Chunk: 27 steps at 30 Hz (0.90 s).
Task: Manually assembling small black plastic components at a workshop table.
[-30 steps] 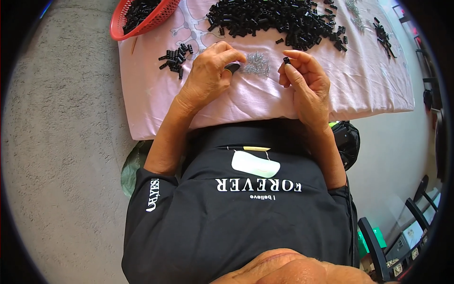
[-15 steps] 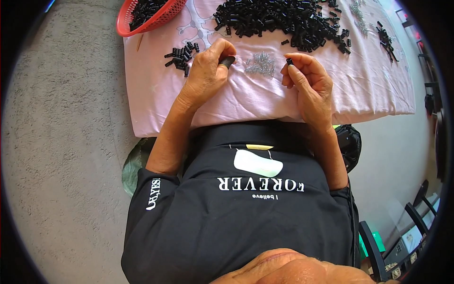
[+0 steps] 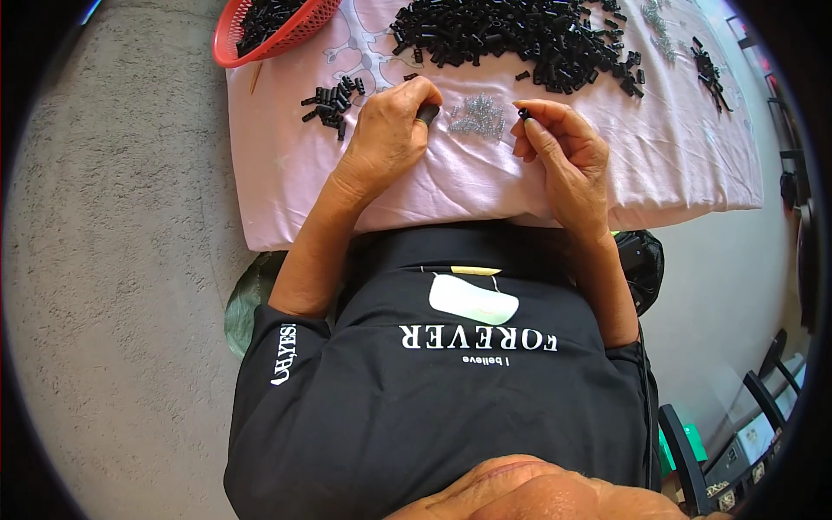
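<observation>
My right hand (image 3: pixel 568 156) pinches a small black plastic piece (image 3: pixel 523 113) between thumb and fingertips, just right of a little heap of thin silvery metal pieces (image 3: pixel 477 117). On the heap's other side, my left hand (image 3: pixel 387 134) is closed, its fingers curled over. A dark patch (image 3: pixel 427 113) shows at its thumb; whether it is a cover or a held thing, I cannot tell. Close by its knuckles is a small black bit (image 3: pixel 411 76). Several short black cylinders (image 3: pixel 330 104) lie left of that hand.
A large pile of black pieces (image 3: pixel 511 39) covers the table's far middle. At the far left stands a red basket (image 3: pixel 286 36) of similar pieces. More silvery bits (image 3: pixel 659 30) and a black bunch (image 3: pixel 709 76) lie far right on the pink cloth (image 3: pixel 295 191).
My left hand has shifted slightly right, toward the silvery heap, and a black bit now shows beside its knuckles. My right hand has moved slightly left, still pinching the black piece.
</observation>
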Each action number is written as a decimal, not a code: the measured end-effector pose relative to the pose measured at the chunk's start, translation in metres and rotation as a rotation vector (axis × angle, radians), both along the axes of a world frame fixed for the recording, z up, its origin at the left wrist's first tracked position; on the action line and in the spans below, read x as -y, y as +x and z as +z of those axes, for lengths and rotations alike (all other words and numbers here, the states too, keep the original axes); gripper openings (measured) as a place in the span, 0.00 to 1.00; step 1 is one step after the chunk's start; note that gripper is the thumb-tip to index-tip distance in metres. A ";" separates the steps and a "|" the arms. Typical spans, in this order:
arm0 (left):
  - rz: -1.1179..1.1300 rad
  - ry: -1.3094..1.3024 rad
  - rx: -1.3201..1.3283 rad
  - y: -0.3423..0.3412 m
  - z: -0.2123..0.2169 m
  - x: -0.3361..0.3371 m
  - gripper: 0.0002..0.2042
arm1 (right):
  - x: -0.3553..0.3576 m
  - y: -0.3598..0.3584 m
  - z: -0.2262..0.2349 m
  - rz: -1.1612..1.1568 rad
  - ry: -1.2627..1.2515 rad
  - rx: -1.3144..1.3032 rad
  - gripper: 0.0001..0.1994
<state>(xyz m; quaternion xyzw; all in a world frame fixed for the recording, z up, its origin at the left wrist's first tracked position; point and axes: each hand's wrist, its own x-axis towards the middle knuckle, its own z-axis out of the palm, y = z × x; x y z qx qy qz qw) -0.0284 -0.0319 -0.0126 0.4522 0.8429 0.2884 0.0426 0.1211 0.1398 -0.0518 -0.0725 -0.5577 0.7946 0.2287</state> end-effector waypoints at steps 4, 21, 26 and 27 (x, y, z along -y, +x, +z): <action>-0.003 -0.100 -0.225 -0.006 -0.003 -0.001 0.09 | 0.001 0.000 0.000 -0.001 -0.007 0.003 0.11; 0.063 0.050 0.405 -0.002 0.004 0.001 0.14 | -0.001 -0.001 -0.003 0.009 0.025 0.015 0.12; 0.048 0.138 0.465 0.010 0.007 -0.005 0.14 | 0.005 0.000 0.005 -0.020 0.047 0.042 0.07; 0.017 0.171 0.401 0.014 0.007 -0.007 0.13 | 0.006 -0.001 0.007 -0.031 0.071 0.056 0.06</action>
